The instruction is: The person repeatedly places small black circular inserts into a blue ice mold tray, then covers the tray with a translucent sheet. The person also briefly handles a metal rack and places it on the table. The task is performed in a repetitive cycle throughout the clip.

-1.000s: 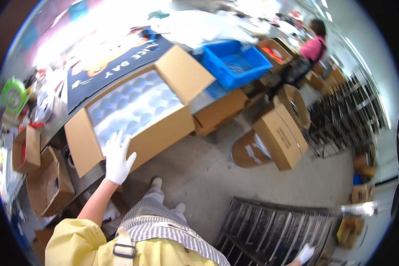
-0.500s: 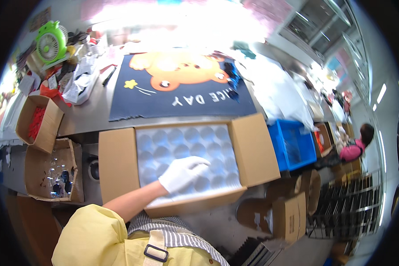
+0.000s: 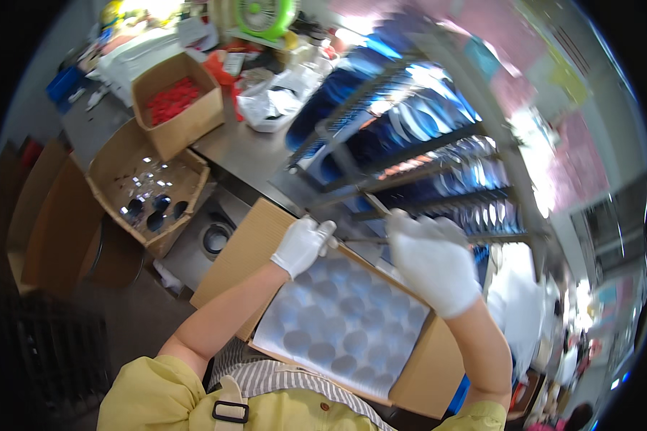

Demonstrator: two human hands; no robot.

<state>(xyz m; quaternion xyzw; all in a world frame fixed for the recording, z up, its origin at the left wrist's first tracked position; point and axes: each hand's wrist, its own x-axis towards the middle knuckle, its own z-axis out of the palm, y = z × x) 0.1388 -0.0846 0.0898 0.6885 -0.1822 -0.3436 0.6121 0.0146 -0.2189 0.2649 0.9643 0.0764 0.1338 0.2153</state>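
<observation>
A metal rack (image 3: 438,140) filled with shiny dark-blue curved lenses (image 3: 392,129) is tilted above the worktable, just beyond the carton. My right hand (image 3: 435,266), in a white glove, is closed on the rack's near frame, its fingers curled round a bar. At the rack's lower left corner, my gloved left hand (image 3: 300,246) is closed with thumb and fingers pinched on the frame. Below both hands, an open cardboard carton (image 3: 241,248) holds a pale tray (image 3: 338,316) with rows of round hollows. The rack hides most of the tabletop behind it.
On the left, a cardboard box (image 3: 212,115) of small red pieces stands beside a cut-down box (image 3: 108,172) with loose dark lenses. A green fan (image 3: 269,32) and white plastic bags (image 3: 273,100) sit at the back. White sheeting (image 3: 514,287) lies to the right.
My view has turned left. The lens-filled rack has come into view above the carton, with both hands on it. Earlier only one gloved hand showed, over the tray.
</observation>
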